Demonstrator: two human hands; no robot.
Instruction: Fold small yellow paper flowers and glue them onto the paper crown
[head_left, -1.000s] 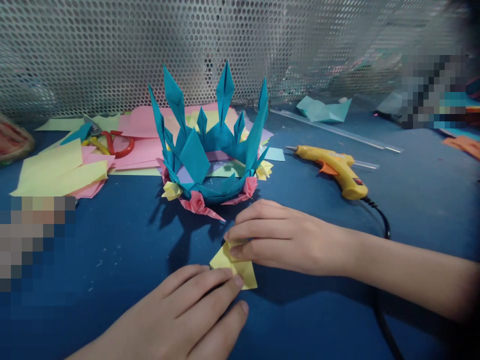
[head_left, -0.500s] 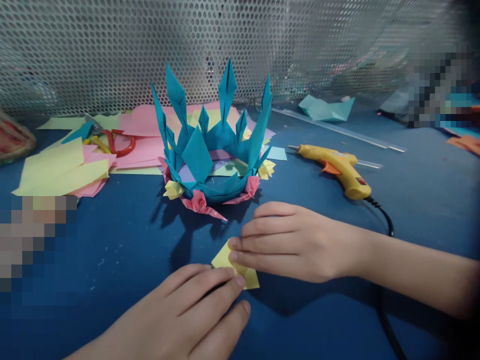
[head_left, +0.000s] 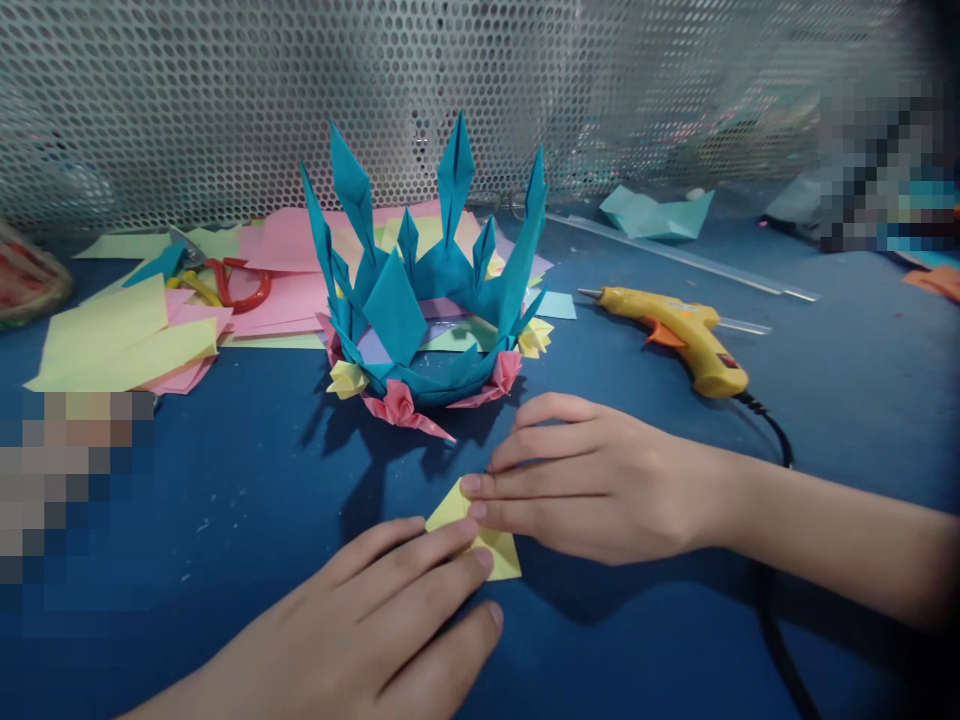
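The small yellow sheet [head_left: 508,562] near the middle was matt, creased paper, and the crown [head_left: 442,275] beyond it stiff, matt folded paper. To the right, the glue gun [head_left: 671,325] had a smooth yellow plastic body and metal tip; the clear sticks [head_left: 690,257] looked like glossy plastic. The far screen [head_left: 247,110] looked like perforated metal, the blue table [head_left: 247,480] smooth with a faint sheen.

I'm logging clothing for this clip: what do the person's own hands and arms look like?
Both the left hand and right hand are bare: no gloves, rings or bracelets show. The right forearm shows no sleeve or watch; the left forearm is mostly out of frame.
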